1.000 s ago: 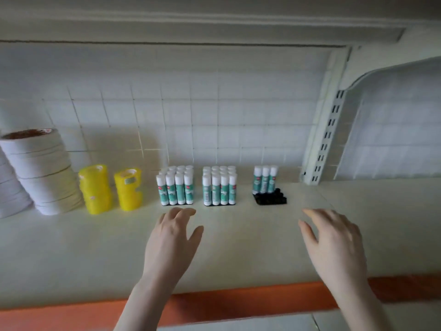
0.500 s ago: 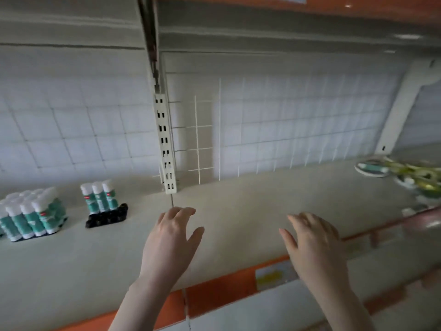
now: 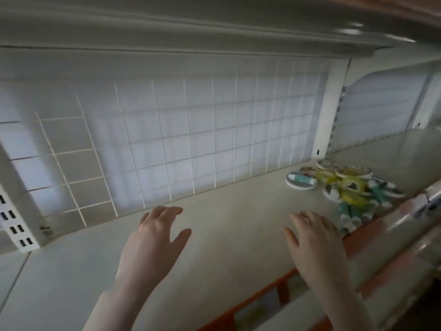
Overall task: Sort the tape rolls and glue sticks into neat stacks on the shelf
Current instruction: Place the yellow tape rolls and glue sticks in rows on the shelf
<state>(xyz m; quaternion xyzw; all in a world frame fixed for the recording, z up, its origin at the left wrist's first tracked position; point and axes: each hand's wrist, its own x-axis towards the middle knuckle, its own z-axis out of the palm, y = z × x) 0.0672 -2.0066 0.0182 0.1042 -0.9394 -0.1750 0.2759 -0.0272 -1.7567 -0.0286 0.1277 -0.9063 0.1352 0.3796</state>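
Note:
A loose heap of tape rolls and glue sticks lies at the right of the cream shelf (image 3: 226,225). White-rimmed tape rolls (image 3: 301,180) and yellow tape rolls (image 3: 352,190) mix with green-and-white glue sticks (image 3: 350,213), blurred by motion. My left hand (image 3: 152,240) hovers over the shelf's middle, fingers relaxed and empty. Also empty, my right hand (image 3: 315,242) hovers with spread fingers just left of the heap, not touching it.
A white wire grid (image 3: 191,139) backs the shelf. Slotted uprights stand at the far left (image 3: 16,225) and at the right (image 3: 334,111). An orange strip (image 3: 281,290) runs along the shelf's front edge. Another shelf hangs overhead.
The view has swung right: the sorted glue sticks and stacked rolls have left the frame and the loose heap has come closer. Both hands stay open and empty.

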